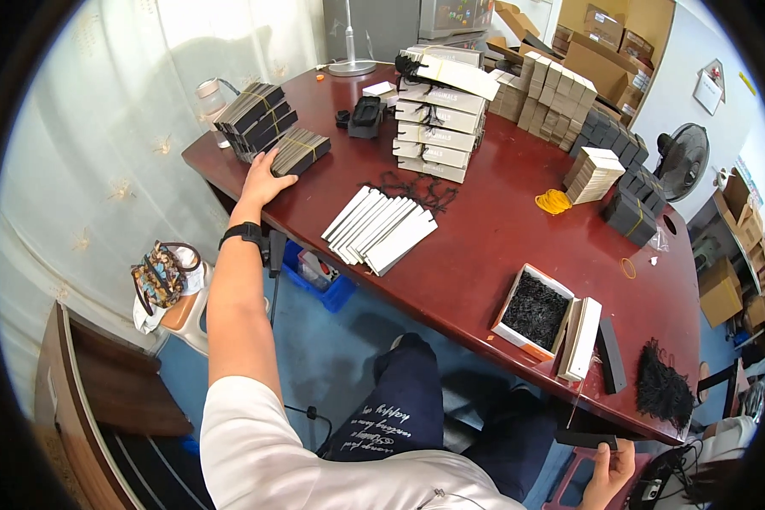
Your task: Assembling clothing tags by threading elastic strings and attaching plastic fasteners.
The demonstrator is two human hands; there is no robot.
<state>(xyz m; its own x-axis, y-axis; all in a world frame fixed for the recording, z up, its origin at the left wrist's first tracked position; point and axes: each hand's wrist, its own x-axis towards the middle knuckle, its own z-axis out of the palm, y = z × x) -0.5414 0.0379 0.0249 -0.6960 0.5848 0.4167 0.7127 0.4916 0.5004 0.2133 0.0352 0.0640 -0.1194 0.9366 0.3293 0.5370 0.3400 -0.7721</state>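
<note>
At the far-left table edge, my left hand [265, 180] has its thumb and fingers around the near end of a banded bundle of black and brown cardboard pieces [301, 153], which rests on the table. More such bundles [257, 121] are piled just behind it. Low on the right, beside the table's near edge, my right hand [610, 476] pinches a narrow black cardboard piece [585, 439]. White cardboard strips [381, 228] lie fanned out to the right of my left hand, with black cords [416, 189] behind them.
A tall stack of white boxes [438, 127] stands mid-table. Nearer my right hand are an open box of small black pieces [534, 310], a white box [580, 338], a black strip [609, 355] and a black cord pile [665, 384]. A fan [684, 161] stands at the right.
</note>
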